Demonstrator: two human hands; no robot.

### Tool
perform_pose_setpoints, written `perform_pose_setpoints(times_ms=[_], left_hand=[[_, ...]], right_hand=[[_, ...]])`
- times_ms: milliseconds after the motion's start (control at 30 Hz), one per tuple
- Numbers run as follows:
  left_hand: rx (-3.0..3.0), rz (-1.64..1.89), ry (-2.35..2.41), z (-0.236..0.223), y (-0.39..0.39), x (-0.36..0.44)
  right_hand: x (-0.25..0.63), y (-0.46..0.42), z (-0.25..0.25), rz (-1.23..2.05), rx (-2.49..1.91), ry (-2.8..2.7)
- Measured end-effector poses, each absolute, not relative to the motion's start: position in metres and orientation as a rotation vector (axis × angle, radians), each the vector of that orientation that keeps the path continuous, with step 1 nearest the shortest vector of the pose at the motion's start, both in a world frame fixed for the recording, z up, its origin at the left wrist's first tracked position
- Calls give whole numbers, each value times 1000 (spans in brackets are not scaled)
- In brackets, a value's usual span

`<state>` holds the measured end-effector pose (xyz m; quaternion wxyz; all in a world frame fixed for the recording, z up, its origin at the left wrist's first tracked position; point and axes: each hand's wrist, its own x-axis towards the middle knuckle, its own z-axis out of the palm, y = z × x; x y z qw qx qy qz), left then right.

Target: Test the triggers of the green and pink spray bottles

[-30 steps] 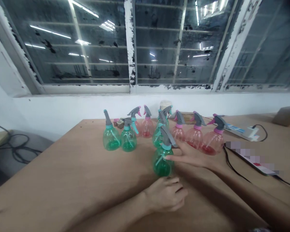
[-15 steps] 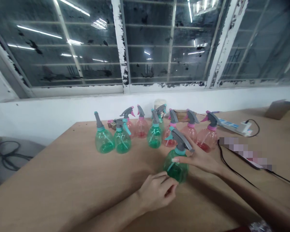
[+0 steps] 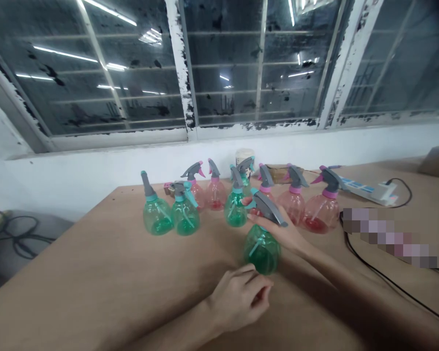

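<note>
A green spray bottle [image 3: 261, 248] with a grey trigger head stands on the wooden table [image 3: 113, 278] in front of me. My right hand [image 3: 281, 229] is wrapped around its neck, just under the trigger head. My left hand [image 3: 239, 297] rests on the table just in front of the bottle's base, fingers loosely curled, holding nothing that I can see. Behind stand several more bottles: green ones [image 3: 171, 214] to the left and pink ones [image 3: 307, 212] to the right.
A white power strip [image 3: 366, 190] and black cables [image 3: 380, 273] lie at the right. A small cardboard box [image 3: 278, 173] and a cup [image 3: 243, 157] stand by the white wall under the window. Cables [image 3: 14, 239] lie on a lower surface at the left.
My right hand has closed on the near green bottle's neck and shifted it slightly to the right and nearer to me. My left hand has curled and stayed in front of the bottle.
</note>
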<state>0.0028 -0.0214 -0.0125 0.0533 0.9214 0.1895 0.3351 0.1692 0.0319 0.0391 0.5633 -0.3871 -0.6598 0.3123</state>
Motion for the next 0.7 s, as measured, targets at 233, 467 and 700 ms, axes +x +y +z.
perform_pose_setpoints(times_ms=[233, 467, 700], left_hand=[[2762, 968, 631, -13, -21, 4], [2741, 932, 653, -14, -19, 5], [2728, 931, 668, -16, -19, 5]], right_hand=[[166, 51, 42, 724, -868, -1610], [161, 63, 43, 669, -814, -1654], [158, 61, 48, 599, -846, -1651]])
